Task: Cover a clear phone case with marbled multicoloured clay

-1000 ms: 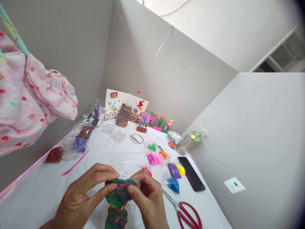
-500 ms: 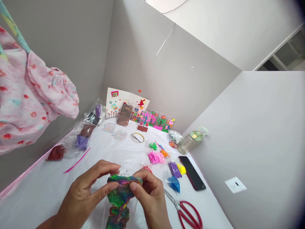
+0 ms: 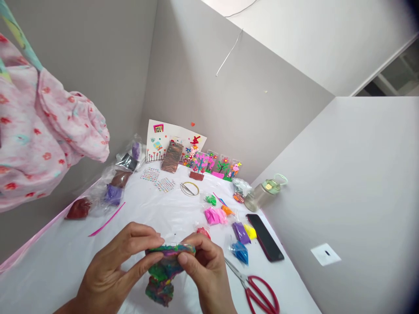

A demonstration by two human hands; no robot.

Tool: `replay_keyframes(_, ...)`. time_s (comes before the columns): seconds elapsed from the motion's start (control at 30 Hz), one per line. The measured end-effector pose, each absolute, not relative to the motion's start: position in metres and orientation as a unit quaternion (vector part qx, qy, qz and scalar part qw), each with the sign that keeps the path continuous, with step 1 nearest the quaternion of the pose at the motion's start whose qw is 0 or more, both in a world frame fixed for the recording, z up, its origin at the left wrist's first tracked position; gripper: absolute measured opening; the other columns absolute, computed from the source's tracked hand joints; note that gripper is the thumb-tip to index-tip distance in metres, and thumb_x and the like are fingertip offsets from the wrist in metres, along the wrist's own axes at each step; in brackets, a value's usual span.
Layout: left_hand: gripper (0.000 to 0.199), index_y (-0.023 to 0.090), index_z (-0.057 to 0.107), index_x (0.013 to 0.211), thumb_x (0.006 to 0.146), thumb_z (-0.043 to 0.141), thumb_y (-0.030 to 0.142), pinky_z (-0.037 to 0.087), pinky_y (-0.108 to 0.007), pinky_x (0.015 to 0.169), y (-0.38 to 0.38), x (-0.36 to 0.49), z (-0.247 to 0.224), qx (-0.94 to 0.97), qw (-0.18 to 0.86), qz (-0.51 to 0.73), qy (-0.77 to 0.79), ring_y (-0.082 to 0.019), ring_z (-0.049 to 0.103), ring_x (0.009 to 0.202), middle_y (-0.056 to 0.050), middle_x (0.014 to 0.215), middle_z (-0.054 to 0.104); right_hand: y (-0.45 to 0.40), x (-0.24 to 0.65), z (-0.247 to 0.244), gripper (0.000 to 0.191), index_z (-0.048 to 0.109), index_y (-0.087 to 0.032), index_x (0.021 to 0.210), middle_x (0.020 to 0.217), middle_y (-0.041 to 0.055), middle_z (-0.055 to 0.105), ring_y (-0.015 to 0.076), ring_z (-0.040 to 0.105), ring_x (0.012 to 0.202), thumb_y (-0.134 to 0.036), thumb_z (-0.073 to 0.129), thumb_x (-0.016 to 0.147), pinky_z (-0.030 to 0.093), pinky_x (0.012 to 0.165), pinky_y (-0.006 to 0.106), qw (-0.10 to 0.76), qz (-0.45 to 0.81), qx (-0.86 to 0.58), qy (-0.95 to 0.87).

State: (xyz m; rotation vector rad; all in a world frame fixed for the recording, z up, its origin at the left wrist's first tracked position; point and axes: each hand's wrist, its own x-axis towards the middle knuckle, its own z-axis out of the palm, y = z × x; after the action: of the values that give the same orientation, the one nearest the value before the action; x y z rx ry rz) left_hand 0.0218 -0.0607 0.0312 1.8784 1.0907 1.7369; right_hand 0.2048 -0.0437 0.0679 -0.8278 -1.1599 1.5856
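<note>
A sheet of multicoloured clay (image 3: 166,268), mostly green, blue and purple, is held up near the bottom centre, with a loose flap hanging below. It covers a clear edge that shows at its top. My left hand (image 3: 118,261) pinches its left end between thumb and fingers. At the right end, my right hand (image 3: 206,268) grips it with the thumb in front and the fingers behind. Red-handled scissors (image 3: 253,285) lie beside my right hand, blades partly hidden by it.
Bagged clay in pink (image 3: 214,215), purple (image 3: 241,233) and blue (image 3: 240,252) lies to the right, near a black phone (image 3: 265,237) and a bottle (image 3: 263,194). Decorated cases (image 3: 222,167) stand at the back. Pink cloth (image 3: 49,126) hangs left.
The clay piece has tilted, so its top edge looks thinner and the hanging flap sits higher and shorter. Both hands keep their hold, with the left fingers slightly lower.
</note>
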Motion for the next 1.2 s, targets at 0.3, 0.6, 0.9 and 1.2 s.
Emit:
replay_keyframes(0.3, 0.026, 0.032, 0.067, 0.105, 0.089, 0.066, 0.011, 0.057, -0.016, 0.086, -0.064, 0.024, 0.032, 0.659, 0.159, 0.625, 0.389, -0.014, 0.063, 0.1, 0.001, 0.107, 0.06, -0.044, 0.204, 0.065, 0.024, 0.07, -0.017, 0.073, 0.067, 0.0, 0.064, 0.0113, 0.055, 0.062, -0.035, 0.086, 0.07, 0.047, 0.062, 0.024, 0.48, 0.662, -0.34, -0.464)
replay_keyframes(0.6, 0.032, 0.033, 0.066, 0.114, 0.084, 0.074, 0.025, 0.06, -0.022, 0.084, -0.059, 0.018, 0.025, 0.603, 0.316, 0.597, 0.425, -0.019, 0.072, 0.097, -0.001, 0.105, 0.071, -0.043, 0.206, 0.067, 0.025, 0.07, -0.017, 0.071, 0.067, -0.0004, 0.061, 0.0119, 0.054, 0.063, -0.036, 0.086, 0.07, 0.046, 0.06, 0.023, 0.496, 0.623, -0.363, -0.484)
replay_keyframes(0.9, 0.009, 0.027, 0.069, 0.089, 0.093, 0.063, 0.031, 0.054, -0.022, 0.072, -0.056, 0.024, 0.04, 0.563, 0.528, 0.531, 0.35, -0.014, 0.064, 0.077, 0.002, 0.08, 0.06, -0.046, 0.208, 0.068, 0.009, 0.074, -0.02, 0.077, 0.071, 0.0033, 0.068, 0.0169, 0.062, 0.068, -0.028, 0.076, 0.081, 0.048, 0.065, 0.028, 0.511, 0.46, -0.367, -0.627)
replay_keyframes(1.2, 0.008, 0.029, 0.067, 0.089, 0.094, 0.061, 0.03, 0.05, -0.022, 0.076, -0.058, 0.022, 0.038, 0.592, 0.495, 0.522, 0.364, -0.014, 0.062, 0.082, 0.002, 0.084, 0.059, -0.046, 0.208, 0.069, 0.002, 0.077, -0.023, 0.082, 0.074, 0.0032, 0.071, 0.0174, 0.065, 0.07, -0.022, 0.076, 0.083, 0.05, 0.066, 0.028, 0.507, 0.414, -0.356, -0.667)
